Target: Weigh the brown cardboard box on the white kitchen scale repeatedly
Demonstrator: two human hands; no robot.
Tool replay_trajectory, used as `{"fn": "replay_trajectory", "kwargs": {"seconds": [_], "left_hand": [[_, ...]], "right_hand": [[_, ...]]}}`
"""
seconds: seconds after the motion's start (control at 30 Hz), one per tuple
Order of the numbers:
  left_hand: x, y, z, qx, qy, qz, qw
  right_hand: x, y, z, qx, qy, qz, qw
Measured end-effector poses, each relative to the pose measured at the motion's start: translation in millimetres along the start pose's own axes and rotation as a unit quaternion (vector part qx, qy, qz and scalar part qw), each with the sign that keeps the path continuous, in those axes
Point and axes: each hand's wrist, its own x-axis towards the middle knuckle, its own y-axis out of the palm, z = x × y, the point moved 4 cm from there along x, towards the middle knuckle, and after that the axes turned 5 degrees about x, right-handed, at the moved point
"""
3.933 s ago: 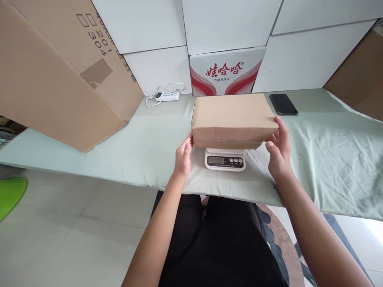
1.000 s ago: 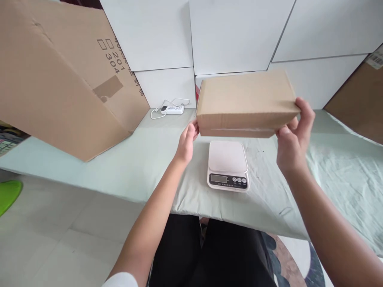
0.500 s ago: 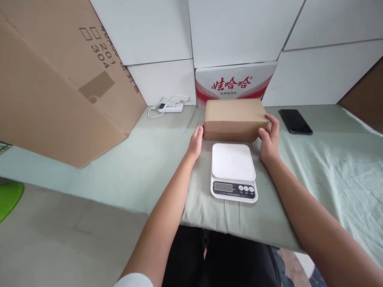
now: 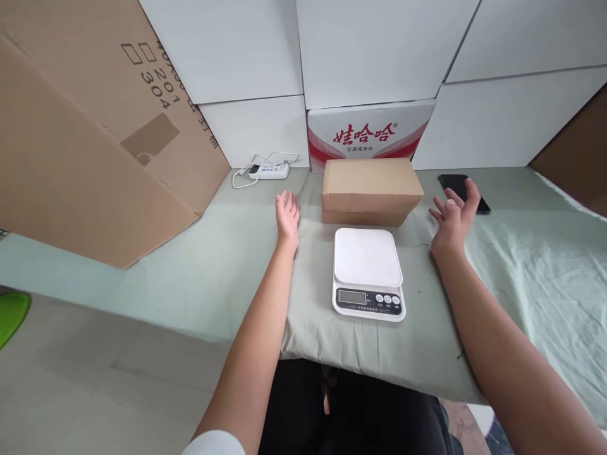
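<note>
- My left hand (image 4: pixel 288 215) and right hand (image 4: pixel 454 218) are apart, both unclenched.
- Between them sits the brown carton (image 4: pixel 370 189).
- Between them, nearer me: the white scale (image 4: pixel 368 256).

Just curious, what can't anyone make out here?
All in the head view:
Small cardboard box: contents hidden by its walls.
Phone: partly hidden behind the right hand.
Green object: cut off by the picture's left edge.
Scale: fine print too small to read.

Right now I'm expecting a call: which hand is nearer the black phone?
Right: the right hand partly covers the phone in view; the left hand is well left, past the box.
</note>
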Motion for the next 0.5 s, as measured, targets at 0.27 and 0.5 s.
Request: {"fn": "replay_trajectory", "kwargs": {"seconds": [0.27,0.5], "left_hand": [[-3.7,4.8,0.4,-0.054,-0.039,-0.012,0.998],[-2.1,-0.6,2.4,-0.097,-0.05,-0.02,0.994]], "right_hand": [[11.7,-3.7,-16.3,0.057,0.092,-0.089,0.99],[11.2,-2.6,-14.0,0.065,0.077,-0.067,0.993]]}}
